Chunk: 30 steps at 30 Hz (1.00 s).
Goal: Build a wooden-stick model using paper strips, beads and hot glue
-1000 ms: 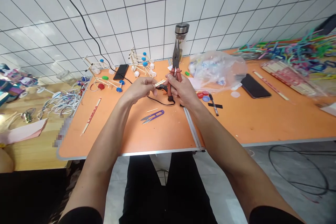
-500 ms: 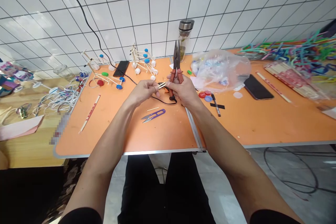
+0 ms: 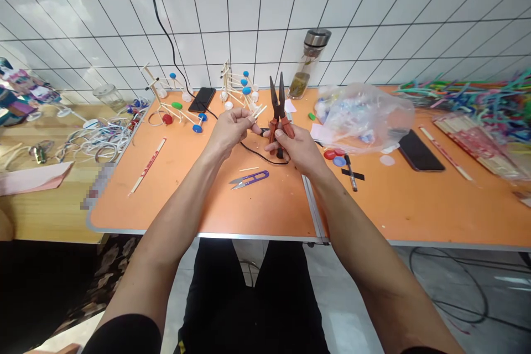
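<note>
Between the thumb and fingers of my left hand are short pale wooden sticks, their ends poking out to the right. My right hand grips the red handles of long-nose pliers, whose dark jaws point up and stand slightly apart. The jaws hold nothing. Below the hands, purple thread snips lie on the orange table beside a thin piece of stick. A black cable runs behind and under my hands.
Stick models with coloured caps stand at the back beside a black phone. A glass bottle, a plastic bag, another phone and a pen are to the right. A wrapped chopstick lies left.
My hands have moved apart, the left keeping the sticks. The pliers' jaws have opened wider, and my right fingers have shifted round the handles. The camera view has turned slightly left.
</note>
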Motion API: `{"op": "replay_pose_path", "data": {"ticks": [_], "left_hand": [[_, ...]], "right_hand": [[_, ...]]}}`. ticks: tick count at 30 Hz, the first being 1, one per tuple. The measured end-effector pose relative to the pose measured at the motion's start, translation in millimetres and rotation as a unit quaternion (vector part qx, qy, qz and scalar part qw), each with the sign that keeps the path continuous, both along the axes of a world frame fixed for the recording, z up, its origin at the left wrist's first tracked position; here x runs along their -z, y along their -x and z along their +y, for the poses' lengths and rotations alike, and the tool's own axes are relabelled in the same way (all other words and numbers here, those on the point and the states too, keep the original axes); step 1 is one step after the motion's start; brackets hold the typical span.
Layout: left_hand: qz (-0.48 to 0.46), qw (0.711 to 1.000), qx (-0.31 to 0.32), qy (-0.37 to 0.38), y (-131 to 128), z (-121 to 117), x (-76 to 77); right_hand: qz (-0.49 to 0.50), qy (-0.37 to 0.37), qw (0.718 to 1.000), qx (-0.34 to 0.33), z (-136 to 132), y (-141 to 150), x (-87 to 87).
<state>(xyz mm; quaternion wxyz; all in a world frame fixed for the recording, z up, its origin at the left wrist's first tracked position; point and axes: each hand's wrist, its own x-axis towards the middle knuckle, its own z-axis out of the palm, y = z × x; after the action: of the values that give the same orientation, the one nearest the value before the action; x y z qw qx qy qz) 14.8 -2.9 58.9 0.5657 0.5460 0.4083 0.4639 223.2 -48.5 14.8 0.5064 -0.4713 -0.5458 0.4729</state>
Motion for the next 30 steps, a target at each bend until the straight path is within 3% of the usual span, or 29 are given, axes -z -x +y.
{"op": "replay_pose_path", "data": {"ticks": [5, 8, 12, 14, 17, 20, 23, 25, 30], "left_hand": [[-0.030, 0.999, -0.018, -0.002, 4.3, 2.5, 0.5], [-0.065, 0.998, 0.016, 0.018, 4.4, 1.4, -0.1], [-0.089, 0.991, 0.077, 0.058, -1.4, -3.9, 0.5], [-0.089, 0.991, 0.085, 0.058, -4.4, -5.3, 1.7], [-0.069, 0.994, 0.059, 0.054, -7.0, -4.7, 3.3], [-0.056, 0.997, 0.022, 0.048, -9.4, -4.0, 3.7], [-0.050, 0.998, 0.014, 0.034, -11.9, -5.5, 2.7], [-0.051, 0.998, 0.020, 0.023, -11.8, -6.5, 1.3], [-0.061, 0.998, -0.019, 0.011, -4.1, -5.6, -4.3]], "right_hand": [[0.032, 0.009, 0.999, -0.028, -2.7, 2.0, -2.3], [0.092, 0.065, 0.991, -0.079, -4.9, 6.6, -6.3], [0.158, 0.165, 0.959, -0.166, -5.8, 13.6, -7.8], [0.166, 0.179, 0.951, -0.191, -5.4, 15.7, -5.2], [0.122, 0.116, 0.974, -0.153, -5.5, 18.5, 0.5], [-0.013, 0.012, 0.999, -0.050, -8.0, 22.7, 3.3], [-0.209, -0.037, 0.976, 0.047, -10.7, 26.1, 2.4], [-0.287, -0.035, 0.955, 0.067, -10.6, 25.7, 2.1], [-0.240, -0.042, 0.969, 0.043, -3.6, 15.8, 7.4]]}}
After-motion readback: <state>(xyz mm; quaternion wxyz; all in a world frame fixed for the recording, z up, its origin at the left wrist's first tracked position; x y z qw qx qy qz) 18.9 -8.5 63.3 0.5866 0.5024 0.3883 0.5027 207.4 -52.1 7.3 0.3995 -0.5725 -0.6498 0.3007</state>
